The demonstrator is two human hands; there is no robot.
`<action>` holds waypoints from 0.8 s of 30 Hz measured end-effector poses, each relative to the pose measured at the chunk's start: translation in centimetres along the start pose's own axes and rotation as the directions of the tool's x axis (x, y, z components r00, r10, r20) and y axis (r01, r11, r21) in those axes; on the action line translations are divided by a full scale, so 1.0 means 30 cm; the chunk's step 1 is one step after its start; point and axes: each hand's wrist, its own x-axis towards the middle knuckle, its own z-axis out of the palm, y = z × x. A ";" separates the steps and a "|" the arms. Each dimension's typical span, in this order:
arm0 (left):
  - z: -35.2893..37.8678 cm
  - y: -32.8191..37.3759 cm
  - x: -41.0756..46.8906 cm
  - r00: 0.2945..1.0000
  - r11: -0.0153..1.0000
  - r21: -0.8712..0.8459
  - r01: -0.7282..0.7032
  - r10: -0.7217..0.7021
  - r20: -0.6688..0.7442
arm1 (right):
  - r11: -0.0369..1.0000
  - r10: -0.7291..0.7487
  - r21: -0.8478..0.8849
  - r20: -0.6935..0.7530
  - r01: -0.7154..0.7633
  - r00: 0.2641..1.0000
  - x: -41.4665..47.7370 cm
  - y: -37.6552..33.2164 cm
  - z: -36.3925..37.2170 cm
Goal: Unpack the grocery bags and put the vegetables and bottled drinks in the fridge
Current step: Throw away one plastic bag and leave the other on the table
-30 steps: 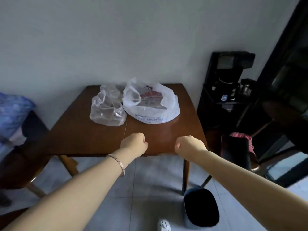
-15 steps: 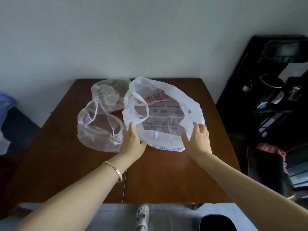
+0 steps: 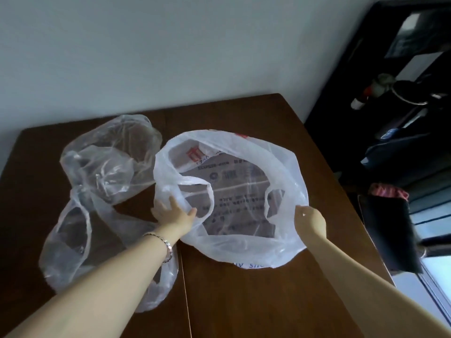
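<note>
A white printed plastic bag (image 3: 244,250) lies on the brown table (image 3: 268,301), its mouth spread wide toward me. My left hand (image 3: 172,213) holds the bag's left handle and rim, fingers inside the plastic. My right hand (image 3: 310,219) pinches the right rim near the other handle. Through the thin plastic I see only printed text and the table; no vegetables or bottles show inside. A clear plastic bag (image 3: 107,167) lies crumpled to the left, its long part (image 3: 73,240) stretching under my left forearm.
A dark shelf unit (image 3: 402,106) with bottles and a kettle stands right of the table. A dark container with pink cloth (image 3: 388,215) sits beside the table's right edge. A pale wall runs behind the table.
I have stepped close to the table. Both hands went from fists in the air to touching the white bag, and now hold its rim, pulling the mouth wide.
</note>
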 end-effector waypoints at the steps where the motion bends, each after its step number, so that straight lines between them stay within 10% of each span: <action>1: 0.008 0.000 0.016 0.999 0.998 0.053 0.023 -0.024 0.028 | 0.997 0.063 0.046 0.016 -0.064 0.998 0.016 -0.008 0.008; 7: 0.062 0.005 0.061 0.996 0.996 -0.023 0.088 -0.088 -0.011 | 0.771 0.403 0.515 0.062 -0.375 0.913 0.075 -0.019 0.052; 17: -0.004 0.032 -0.002 0.963 0.940 -0.268 -0.209 0.150 -0.225 | 0.906 0.261 0.293 0.186 -0.307 0.947 0.084 0.088 0.054; 24: -0.062 0.224 -0.311 0.768 0.846 0.019 -0.533 0.493 -0.408 | 0.865 -0.181 0.420 -0.245 0.273 0.952 -0.143 0.004 -0.171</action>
